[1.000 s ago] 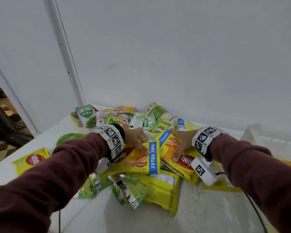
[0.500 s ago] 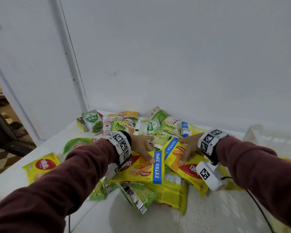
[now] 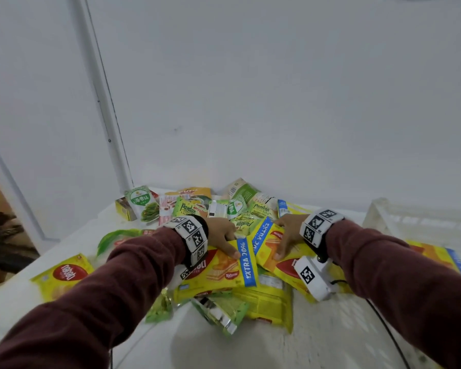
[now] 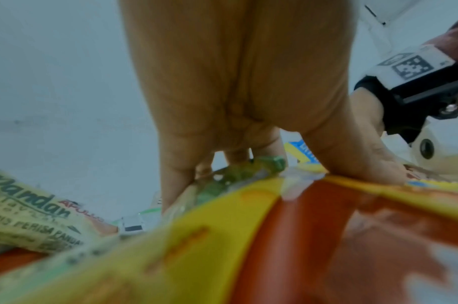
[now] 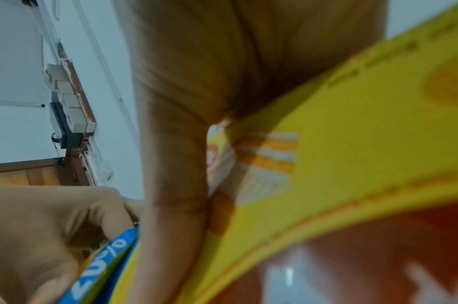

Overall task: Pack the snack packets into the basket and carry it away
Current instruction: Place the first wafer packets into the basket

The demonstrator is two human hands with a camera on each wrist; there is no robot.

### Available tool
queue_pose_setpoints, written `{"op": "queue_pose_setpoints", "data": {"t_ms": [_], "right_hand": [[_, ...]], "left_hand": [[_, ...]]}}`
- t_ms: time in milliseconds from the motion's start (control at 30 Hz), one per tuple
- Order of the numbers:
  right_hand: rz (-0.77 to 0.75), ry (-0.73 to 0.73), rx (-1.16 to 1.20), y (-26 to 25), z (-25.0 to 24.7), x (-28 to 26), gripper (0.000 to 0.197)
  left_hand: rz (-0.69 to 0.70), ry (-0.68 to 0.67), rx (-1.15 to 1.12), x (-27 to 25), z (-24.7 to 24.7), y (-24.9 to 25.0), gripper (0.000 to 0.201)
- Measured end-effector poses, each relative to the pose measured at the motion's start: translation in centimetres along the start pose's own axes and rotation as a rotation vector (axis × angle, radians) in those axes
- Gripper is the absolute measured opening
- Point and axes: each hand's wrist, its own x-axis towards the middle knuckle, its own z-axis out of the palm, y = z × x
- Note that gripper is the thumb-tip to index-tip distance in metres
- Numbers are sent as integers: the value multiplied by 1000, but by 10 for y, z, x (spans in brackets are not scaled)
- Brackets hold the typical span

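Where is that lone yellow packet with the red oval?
In the head view, the lone yellow packet lies on the white table at far left, apart from the pile, beside the left sleeve.

"EXTRA 20%" on yellow wafer packet (image 3: 246, 262), "Pandan" on green packet (image 3: 188, 209), "APOLLO" beside it, "Richeese" on wafer packet

The head view looked down from above at the packets (image 3: 218, 270). Both wrist views sat close under the palms, sharing those yellow packets.

White wall (image 3: 277, 102) behind white table (image 3: 330, 336); white door frame (image 3: 101, 102) left, dim patterned floor (image 3: 0, 272) beyond.
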Motion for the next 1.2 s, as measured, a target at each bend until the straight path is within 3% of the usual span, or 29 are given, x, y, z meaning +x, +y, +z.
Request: {"op": "queue_pose_setpoints", "data": {"t_ms": [100, 200, 267, 400, 500, 633, 767, 900, 1033, 1133, 1200], "right_hand": [[-24, 66, 37, -5, -8, -7, 90], [-97, 145, 147, -12, -23, -14, 61], [-116, 214, 231, -16, -36, -20, 53], [-149, 370, 438, -16, -62, -41, 45], [-179, 515, 575, -7, -83, -64, 50], [-225, 614, 738, 20, -112, -107, 45], [-322, 585, 957, 70, -137, -158, 90], [-254, 579, 949, 132, -152, -194, 112], [-79, 498, 878, 196, -149, -217, 104], [-10, 440, 837, 239, -143, -224, 92], [30, 413, 810, 267, -138, -226, 94]], "left_hand": [[14, 78, -56, -10, -5, -5, 48], [48, 208, -142, -20, -16, -15, 53], [60, 318, -203, -27, -28, -23, 54], [121, 520, -300, -43, -62, -22, 43], [184, 686, -353, -51, -89, -11, 35], [324, 826, -643, -53, -112, 28, 53], [458, 835, -889, -52, -124, 100, 30], [538, 779, -977, -41, -132, 176, 38], [529, 698, -970, -16, -135, 255, 42], [482, 667, -919, 8, -132, 305, 43], [448, 643, -871, 25, -126, 336, 44]]}}
